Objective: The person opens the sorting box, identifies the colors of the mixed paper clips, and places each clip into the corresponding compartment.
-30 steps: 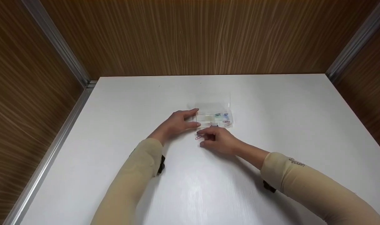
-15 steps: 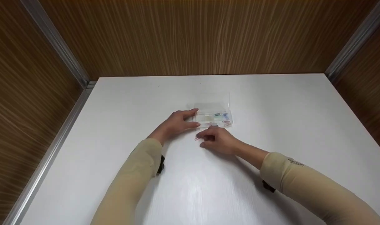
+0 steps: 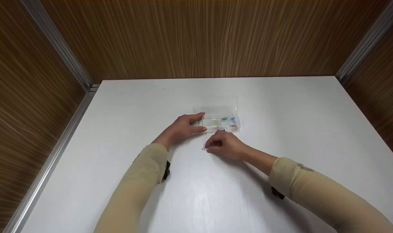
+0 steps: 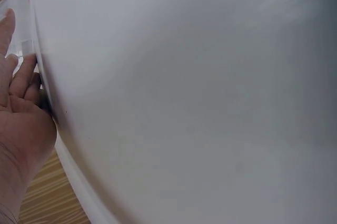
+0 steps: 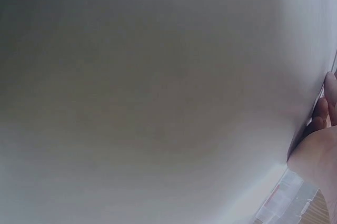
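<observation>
- Right hand [image 3: 227,146] has pulled back toward the body since the earlier frames, dragging the pink paper clip [image 3: 204,149] with it; clip now sits further from the clear box [image 3: 220,121], at the hand's fingertip side.
- Left hand [image 3: 183,127] hasn't shifted: fingers mostly straight, index and thumb touching the box's left end, bracing it rather than gripping.
- Right hand's fingers are curled down over the clip, tips on or just at it (can't tell from the head view whether it's pinched or just pressed to the table [image 3: 280,106]).
- Hands are apart, left one beyond and to the left of the right; box lies just beyond the right knuckles.
- Step in hand, as I read it: picking the loose clip off the table, next to a box that already holds others.
- Next move calls for a clean pinch lift: clip is thin and flat on a smooth top, so a nail or fingertip has to get under one edge.
- Clip looks: small, pink, wire loop, lying flat, only its left end visible past the fingers.
- Box: transparent, lid [image 3: 219,105] open and standing up on the far side, coloured clips (blue, green, pink) inside toward its right end.
- Wrist views show mostly white surface, adding nothing on the grip.
</observation>
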